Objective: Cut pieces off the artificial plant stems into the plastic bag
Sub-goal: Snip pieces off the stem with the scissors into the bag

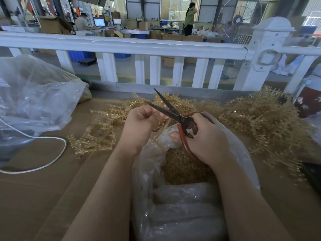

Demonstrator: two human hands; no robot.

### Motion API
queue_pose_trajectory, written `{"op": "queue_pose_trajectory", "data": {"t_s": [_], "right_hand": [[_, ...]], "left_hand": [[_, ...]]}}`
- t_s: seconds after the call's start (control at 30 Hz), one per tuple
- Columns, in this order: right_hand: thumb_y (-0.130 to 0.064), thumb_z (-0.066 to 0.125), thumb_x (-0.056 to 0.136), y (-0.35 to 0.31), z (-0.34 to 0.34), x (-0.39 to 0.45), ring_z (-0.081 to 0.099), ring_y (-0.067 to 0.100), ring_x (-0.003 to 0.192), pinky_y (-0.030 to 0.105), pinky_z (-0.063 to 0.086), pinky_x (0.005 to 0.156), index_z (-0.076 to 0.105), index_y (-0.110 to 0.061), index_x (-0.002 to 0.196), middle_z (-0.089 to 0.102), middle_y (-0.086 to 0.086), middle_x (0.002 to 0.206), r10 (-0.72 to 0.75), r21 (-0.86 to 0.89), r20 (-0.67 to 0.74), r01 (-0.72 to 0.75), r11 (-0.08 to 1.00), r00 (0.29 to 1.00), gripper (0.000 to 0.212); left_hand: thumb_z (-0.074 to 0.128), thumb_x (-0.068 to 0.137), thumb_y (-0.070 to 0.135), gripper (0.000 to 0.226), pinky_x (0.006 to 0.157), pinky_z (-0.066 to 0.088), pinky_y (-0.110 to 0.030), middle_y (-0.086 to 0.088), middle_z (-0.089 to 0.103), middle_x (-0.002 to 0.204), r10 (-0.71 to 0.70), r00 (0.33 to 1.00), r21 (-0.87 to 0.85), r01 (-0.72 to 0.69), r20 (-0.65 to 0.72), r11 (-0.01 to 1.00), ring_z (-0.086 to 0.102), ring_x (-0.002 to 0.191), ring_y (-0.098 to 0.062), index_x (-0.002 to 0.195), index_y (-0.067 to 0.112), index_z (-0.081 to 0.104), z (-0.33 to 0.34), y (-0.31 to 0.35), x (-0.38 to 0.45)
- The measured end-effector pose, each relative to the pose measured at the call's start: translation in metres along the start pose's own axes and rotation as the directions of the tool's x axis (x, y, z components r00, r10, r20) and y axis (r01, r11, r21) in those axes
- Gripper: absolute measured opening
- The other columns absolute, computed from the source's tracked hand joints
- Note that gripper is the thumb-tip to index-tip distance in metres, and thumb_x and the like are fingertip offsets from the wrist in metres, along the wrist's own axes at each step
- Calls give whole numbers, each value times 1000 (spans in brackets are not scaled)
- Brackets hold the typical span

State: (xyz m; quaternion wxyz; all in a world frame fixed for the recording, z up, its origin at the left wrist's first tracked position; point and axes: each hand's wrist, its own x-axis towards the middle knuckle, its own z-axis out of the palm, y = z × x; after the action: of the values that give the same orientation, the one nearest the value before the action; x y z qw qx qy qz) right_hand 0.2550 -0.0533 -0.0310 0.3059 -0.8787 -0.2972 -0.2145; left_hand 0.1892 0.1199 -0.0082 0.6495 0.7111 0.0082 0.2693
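One stem (164,126) pinched in left hand (139,126) fingertips, between open scissors (169,108) blades.

left hand (139,126): bare, no glove | right hand (206,140): bare | forearms: unsleeved

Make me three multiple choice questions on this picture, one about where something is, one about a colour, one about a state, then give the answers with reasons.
1. Where does the open plastic bag with cut pieces sit?
A. Directly under both hands
B. On the white fence
C. On the floor behind the fence

2. What colour are the scissors' handles?
A. Blue
B. Reddish brown
C. White

3. How do the scissor blades stand?
A. Closed
B. Apart
C. Hidden in the bag

Answers:
1 A, the bag's mouth lies beneath the left hand and the right hand.
2 B, the loops in the right hand are reddish brown.
3 B, the two dark blades spread in a V beside the stem that the left hand pinches.
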Motion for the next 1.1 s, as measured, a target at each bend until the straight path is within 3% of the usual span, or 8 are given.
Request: {"op": "queue_pose_trajectory", "data": {"t_s": [0.3, 0.4, 0.6, 0.87, 1.0, 1.1], "right_hand": [[-70, 65, 83, 3, 0, 1, 61, 8, 77, 27, 56, 67, 61, -26, 96, 65, -13, 89, -9, -120, -37, 4, 993, 999, 46], [-75, 59, 81, 0, -2, 1, 58, 5, 74, 23, 53, 64, 62, -27, 94, 63, -16, 85, -19, -113, -53, 13, 994, 998, 50], [-96, 24, 67, -6, -4, 0, 59, 4, 76, 23, 52, 63, 65, -26, 94, 59, -21, 84, -18, -18, -79, 16, 1000, 997, 85], [-88, 42, 74, -5, -3, -2, 51, 1, 65, 12, 43, 59, 68, -22, 88, 54, -21, 76, -59, -11, -133, 58, 998, 989, 72], [-87, 41, 75, -5, -4, -2, 55, 2, 66, 18, 50, 60, 70, -20, 89, 54, -21, 77, -75, 6, -147, 76, 997, 986, 74], [-85, 43, 75, -6, -4, -2, 53, 1, 67, 15, 44, 60, 71, -20, 89, 54, -21, 78, -69, 12, -157, 72, 997, 985, 72]], "left_hand": [[63, 91, -2, 29, 71, 50, -15, 4, 77, 85, -14, 1000, -64, 15, 12, 998, 69, 81, -3, 81, 21, 77, -1, 1, 0], [63, 90, -3, 31, 70, 50, -16, 5, 77, 82, -23, 1000, -75, 24, 14, 997, 67, 78, -3, 78, 21, 77, -1, 1, 1], [62, 93, 3, 29, 70, 48, -15, 4, 73, 76, -20, 998, -104, 25, 52, 994, 62, 72, -4, 75, 20, 76, -1, 2, 0], [64, 93, 8, 27, 75, 49, -19, 2, 72, 78, -7, 997, -130, 17, 76, 991, 57, 76, -12, 76, 24, 78, -3, 0, 2], [65, 93, 10, 25, 79, 48, -23, 1, 71, 79, 5, 997, -127, 5, 77, 992, 56, 78, -16, 77, 25, 77, -4, -2, 2], [66, 92, 11, 21, 81, 47, -28, -1, 71, 81, 4, 997, -133, 7, 82, 991, 57, 80, -17, 79, 23, 77, -4, -2, 2]]}}
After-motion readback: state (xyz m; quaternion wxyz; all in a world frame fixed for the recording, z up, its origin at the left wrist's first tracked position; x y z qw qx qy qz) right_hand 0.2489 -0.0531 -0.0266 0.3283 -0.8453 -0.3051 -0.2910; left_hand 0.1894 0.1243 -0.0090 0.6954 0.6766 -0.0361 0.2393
